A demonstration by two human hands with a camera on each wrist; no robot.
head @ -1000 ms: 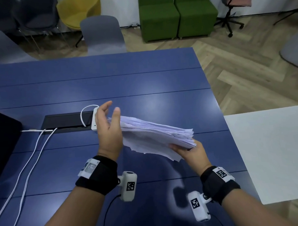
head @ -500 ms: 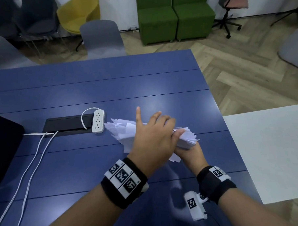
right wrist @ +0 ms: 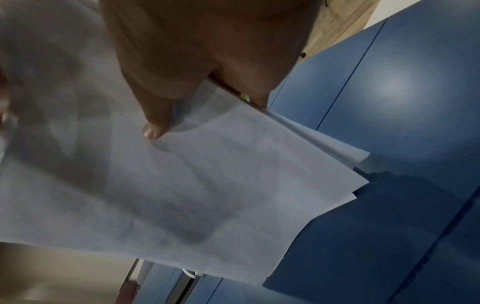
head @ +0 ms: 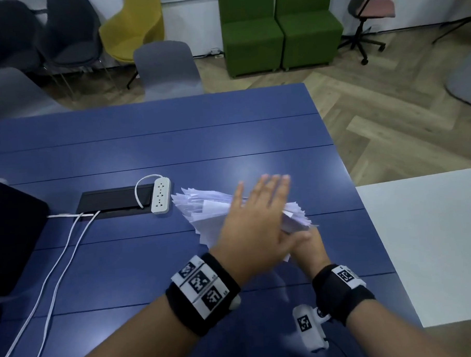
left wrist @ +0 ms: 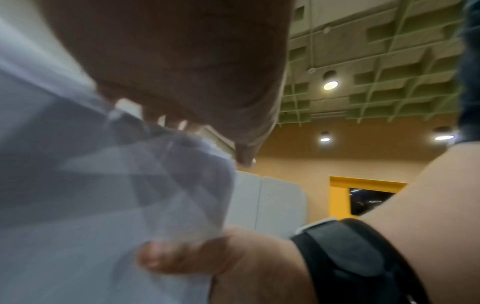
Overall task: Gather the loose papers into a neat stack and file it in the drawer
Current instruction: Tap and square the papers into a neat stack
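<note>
A loose, uneven stack of white papers [head: 203, 206] is held just above the blue table [head: 227, 141]. My left hand [head: 257, 218] lies palm down across the top of the stack with its fingers straight and together. My right hand [head: 310, 248] grips the stack's near right corner from below, partly hidden under the left hand. In the left wrist view its thumb [left wrist: 166, 259] presses on the blurred sheets [left wrist: 91, 195]. From the right wrist view, its fingers [right wrist: 155, 115] curl under the papers [right wrist: 207, 185], whose corners fan out unevenly. No drawer is in view.
A white power strip [head: 161, 195] and a black cable hatch [head: 114, 199] lie just left of the stack. White cables [head: 60, 267] trail toward me. A black object [head: 12, 234] sits at the left edge, a white table [head: 434, 237] adjoins on the right, and a grey chair [head: 167, 68] stands at the far side.
My left hand left the stack's left end, swung over the top and turned palm down; its fingers have now straightened across the papers. The right hand kept its grip.
</note>
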